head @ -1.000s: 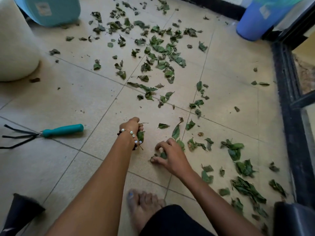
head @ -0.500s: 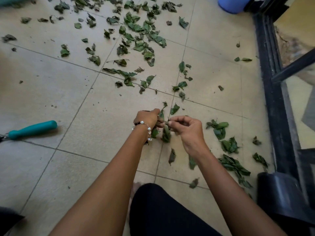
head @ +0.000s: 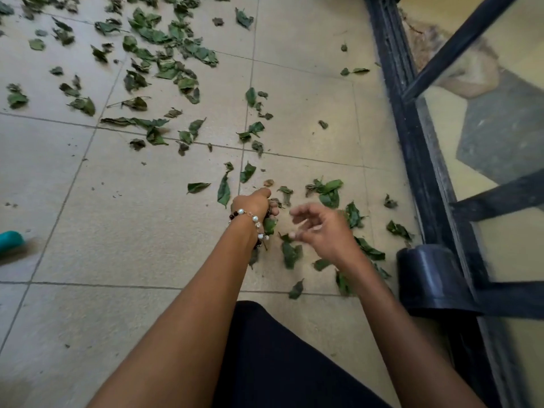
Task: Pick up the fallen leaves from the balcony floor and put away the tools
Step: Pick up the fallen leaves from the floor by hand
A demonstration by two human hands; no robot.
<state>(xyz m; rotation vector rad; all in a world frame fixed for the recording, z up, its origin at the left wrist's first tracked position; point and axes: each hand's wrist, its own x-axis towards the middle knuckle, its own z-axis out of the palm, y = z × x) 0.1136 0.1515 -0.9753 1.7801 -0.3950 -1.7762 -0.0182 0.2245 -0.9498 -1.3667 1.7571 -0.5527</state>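
Nearest in, the left hand is curled tight around a small bunch of leaves, a few poking out below the beaded wrist. Just right of it the right hand hangs with loosely bent fingers and looks to hold nothing, though blur makes that hard to call. Loose leaves lie around both hands, near the black railing. At the left edge, a teal tool handle lies on the tiles, not put away. Farther out, a thick scatter of leaves covers the floor. Early days, I'd judge: one handful gathered, most of the floor left.
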